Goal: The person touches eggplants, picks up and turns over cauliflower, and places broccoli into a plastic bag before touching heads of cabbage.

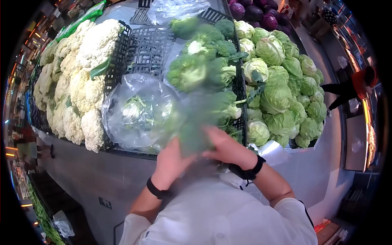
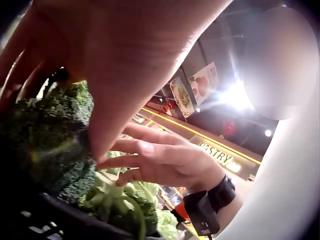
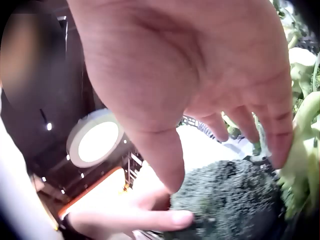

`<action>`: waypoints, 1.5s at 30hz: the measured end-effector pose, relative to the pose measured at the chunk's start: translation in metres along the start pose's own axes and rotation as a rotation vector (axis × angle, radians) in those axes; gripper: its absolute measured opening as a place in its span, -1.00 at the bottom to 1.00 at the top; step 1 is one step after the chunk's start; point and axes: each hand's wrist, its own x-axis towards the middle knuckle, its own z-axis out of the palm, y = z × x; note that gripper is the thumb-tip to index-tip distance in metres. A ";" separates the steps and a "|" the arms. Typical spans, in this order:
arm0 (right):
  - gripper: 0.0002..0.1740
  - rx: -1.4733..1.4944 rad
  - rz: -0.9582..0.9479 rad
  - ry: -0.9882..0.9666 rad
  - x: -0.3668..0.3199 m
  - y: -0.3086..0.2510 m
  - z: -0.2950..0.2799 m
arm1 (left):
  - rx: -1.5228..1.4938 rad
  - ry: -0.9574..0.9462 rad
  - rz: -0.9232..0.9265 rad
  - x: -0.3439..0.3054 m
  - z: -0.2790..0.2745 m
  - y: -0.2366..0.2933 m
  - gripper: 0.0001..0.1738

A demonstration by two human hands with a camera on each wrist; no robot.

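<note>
A: Quick, where's the broccoli head point(image 1: 197, 132)?

B: Between the two hands, just right of the clear plastic bag point(image 1: 139, 118). Smeared in my head view, better on both wrists.

A: Hand states?

B: Left hand point(image 1: 170, 159) grips it, thumb against the crown, fingers bent round the other side. Right hand point(image 1: 230, 149) is wide, fingers fairly straight, thumb tip at the crown's edge. Whether those fingers actually press on it, I can't tell.

A: What do I flag?

B: A drop, mainly. My read: the left does most of the holding. If that thumb slides on the bumpy surface and the right isn't bearing any weight, the head tips out.

A: Landing where?

B: Likely on the bag, or against the dark rim point(image 2: 82, 215) below it in the left wrist view. A knock there could snap florets off.

A: Anything else?

B: Squeezing too hard, same damage. Thumbs sit close together too, so they could bump and spoil the hold. And the loose broccoli point(image 1: 190, 73) lies right beyond; a careless knuckle could shove a stem towards the cabbages point(image 1: 281, 90). Next clip.
</note>
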 end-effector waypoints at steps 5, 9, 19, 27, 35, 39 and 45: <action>0.15 -0.027 0.058 -0.254 0.030 0.031 0.018 | -0.105 0.062 -0.003 -0.001 0.004 -0.010 -0.16; 0.19 -0.069 0.060 -0.220 0.032 0.028 0.027 | -0.157 0.045 0.033 0.001 0.004 -0.024 -0.17; 0.28 0.047 0.002 -0.177 0.035 0.045 0.044 | -0.733 -0.087 -0.224 0.010 0.018 -0.096 -0.25; 0.28 0.240 0.108 -0.304 0.051 0.071 0.057 | -0.598 0.007 -0.124 -0.002 0.019 -0.082 -0.26; 0.14 -0.022 0.214 -0.168 0.033 0.017 0.038 | -0.750 -0.034 -0.044 0.002 0.022 -0.100 -0.26; 0.08 -0.056 0.227 -0.112 0.030 0.019 0.046 | -0.046 0.026 -0.078 -0.007 -0.012 -0.062 -0.29; -0.61 -0.224 0.295 0.027 0.032 -0.012 -0.092 | -0.118 0.004 -0.031 -0.008 -0.053 0.003 -0.58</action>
